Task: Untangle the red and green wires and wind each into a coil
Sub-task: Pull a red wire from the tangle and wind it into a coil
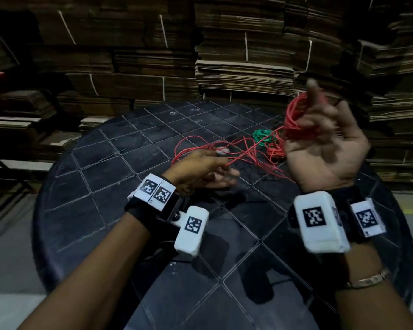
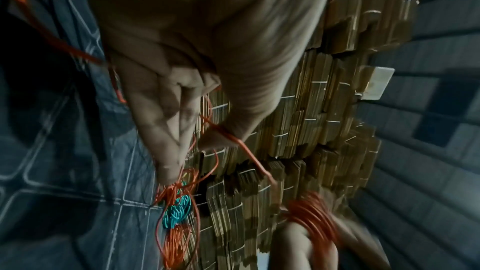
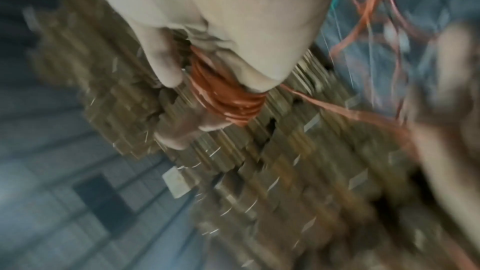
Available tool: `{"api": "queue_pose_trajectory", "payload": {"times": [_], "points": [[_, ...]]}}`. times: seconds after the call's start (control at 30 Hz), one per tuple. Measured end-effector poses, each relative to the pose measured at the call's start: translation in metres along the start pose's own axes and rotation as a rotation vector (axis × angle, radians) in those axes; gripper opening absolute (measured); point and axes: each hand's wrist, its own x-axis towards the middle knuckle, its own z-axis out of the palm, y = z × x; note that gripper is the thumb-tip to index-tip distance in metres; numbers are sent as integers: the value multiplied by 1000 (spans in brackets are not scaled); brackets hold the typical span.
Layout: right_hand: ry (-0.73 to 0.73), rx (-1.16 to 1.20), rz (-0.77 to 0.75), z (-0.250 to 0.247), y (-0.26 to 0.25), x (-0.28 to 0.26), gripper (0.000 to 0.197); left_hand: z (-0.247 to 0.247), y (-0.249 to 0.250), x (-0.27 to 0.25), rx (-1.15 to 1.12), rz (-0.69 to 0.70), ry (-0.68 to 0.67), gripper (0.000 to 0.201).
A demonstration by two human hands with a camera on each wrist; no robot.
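**Dim scene, fast hands: motion blur dominates the wrist views**

Low light leaves the head view murky, its upper left corner nearly black; stacked cardboard (image 1: 243, 67) in the upper centre catches the most light. Arm shadows pool on the dark table (image 1: 100, 163) at lower centre. The raised right hand (image 1: 324, 148) smears at the fingertips. Straight lines bow toward the frame edges. The right wrist view is streaked throughout; the left wrist view blurs mainly along its top and lower right.
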Motion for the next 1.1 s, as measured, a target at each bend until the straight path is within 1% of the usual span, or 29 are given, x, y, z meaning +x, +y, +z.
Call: {"api": "queue_pose_trajectory", "payload": {"times": [0.07,0.13,0.17,0.27,0.3,0.37,0.47,0.57,0.63,0.7,0.77,0.8,0.83,0.87,0.9,0.93,0.97,1.03,1.1], "points": [[114,-105,-112,-1,2,3,35,2,-1,2,-108,28,-14,35],[191,-238,-123,-2,8,5,33,5,-2,2,-171,76,-26,65],[242,-329,-121,-2,12,6,28,5,-2,1,-185,115,-20,77],[373,-643,-125,-2,24,8,19,5,0,0,-211,278,1,102],[381,-729,-114,0,29,8,18,3,1,0,-194,340,15,109],[345,-835,-48,0,37,8,17,-1,6,-5,-137,438,55,118],[291,-981,32,-5,46,7,32,-7,11,-10,-128,527,125,118],[256,-1297,95,-15,52,8,24,-6,10,-11,-105,558,166,119],[240,-1435,166,-19,53,7,24,-7,9,-11,-94,584,183,120],[173,-1543,293,-22,54,7,26,-9,10,-10,-89,617,194,118],[85,-1631,443,-22,59,5,44,-11,9,-8,-83,635,200,115],[70,-1651,500,-23,61,5,53,-11,9,-6,-75,638,198,113],[75,-1671,536,-24,63,5,53,-11,8,-5,-64,637,196,111],[101,-1694,559,-25,63,4,46,-10,7,-4,-57,633,191,109],[120,-1706,583,-24,62,3,40,-9,6,-2,-58,618,187,104],[136,-1715,604,-23,63,2,38,-8,6,-1,-67,600,190,97],[143,-1706,619,-21,63,0,37,-7,6,1,-71,582,206,87],[157,-1620,637,-23,65,-2,44,-10,3,7,-79,535,288,62],[148,-1497,665,-23,67,-3,51,-14,-1,12,-84,499,376,47]]}}
